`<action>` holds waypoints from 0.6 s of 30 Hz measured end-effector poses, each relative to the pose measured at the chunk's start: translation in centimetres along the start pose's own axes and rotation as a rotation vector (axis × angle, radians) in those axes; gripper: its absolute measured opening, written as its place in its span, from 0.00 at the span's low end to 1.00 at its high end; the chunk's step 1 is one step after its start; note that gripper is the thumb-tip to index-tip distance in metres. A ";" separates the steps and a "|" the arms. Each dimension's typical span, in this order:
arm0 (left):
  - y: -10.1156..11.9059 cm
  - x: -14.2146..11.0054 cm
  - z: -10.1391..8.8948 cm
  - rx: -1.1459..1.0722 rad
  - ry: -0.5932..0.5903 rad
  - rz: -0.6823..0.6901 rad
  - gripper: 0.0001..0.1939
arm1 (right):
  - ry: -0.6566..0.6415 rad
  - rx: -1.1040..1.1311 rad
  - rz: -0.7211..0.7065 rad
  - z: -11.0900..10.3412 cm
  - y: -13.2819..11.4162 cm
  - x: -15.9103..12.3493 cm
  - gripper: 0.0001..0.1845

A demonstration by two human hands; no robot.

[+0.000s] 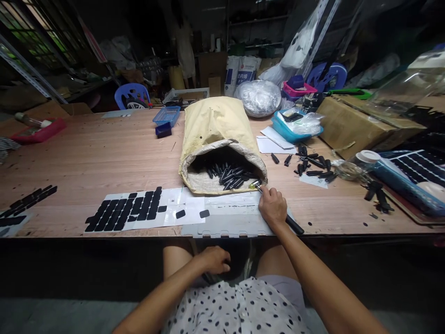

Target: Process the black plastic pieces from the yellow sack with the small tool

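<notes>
My right hand (273,204) is wrapped round a small hammer (295,225). Its black handle sticks out below my fist, and its silver and yellowish head lies at the right lip of a sack's mouth. The yellow cloth sack (219,118) rests on its side, its mouth facing me. Inside are many slim black pieces (232,175), pointed and glossy. Over my lap, below the table edge, my left hand (213,260) hangs with loosely bent fingers, apart from the thumb and holding nothing. A grey board (225,225) lies flat in front of the sack.
Rows of black rounded pads (125,211) lie on white sheets to the left. More black parts (314,164) are scattered right of the sack. Around the back stand a blue basket (167,114), a teal tray (294,132), a plastic bag (259,98) and a cardboard box (354,125).
</notes>
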State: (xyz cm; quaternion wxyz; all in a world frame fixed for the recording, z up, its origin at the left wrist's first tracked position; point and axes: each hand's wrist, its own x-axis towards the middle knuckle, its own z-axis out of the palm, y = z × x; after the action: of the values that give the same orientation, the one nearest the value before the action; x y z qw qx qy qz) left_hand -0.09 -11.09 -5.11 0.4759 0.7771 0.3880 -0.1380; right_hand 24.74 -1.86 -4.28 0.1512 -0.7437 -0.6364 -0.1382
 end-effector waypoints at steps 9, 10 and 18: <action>2.3 1.2 -19.2 -0.409 0.995 -0.218 0.13 | 0.010 -0.002 -0.004 0.1 0.0 -0.1 0.18; 2.1 2.5 -20.4 -0.361 1.097 -0.352 0.11 | 0.007 -0.003 -0.001 0.1 -0.1 -0.1 0.18; 0.8 6.7 -22.0 -0.113 1.011 -0.777 0.13 | -0.052 -0.001 0.004 -0.7 -0.3 0.2 0.19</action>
State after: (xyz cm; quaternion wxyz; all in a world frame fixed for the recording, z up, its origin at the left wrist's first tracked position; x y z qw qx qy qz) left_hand 1.48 10.54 2.70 0.1896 0.5224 0.8248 0.1040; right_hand 24.41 -1.95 -3.55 0.1343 -0.7484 -0.6386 -0.1188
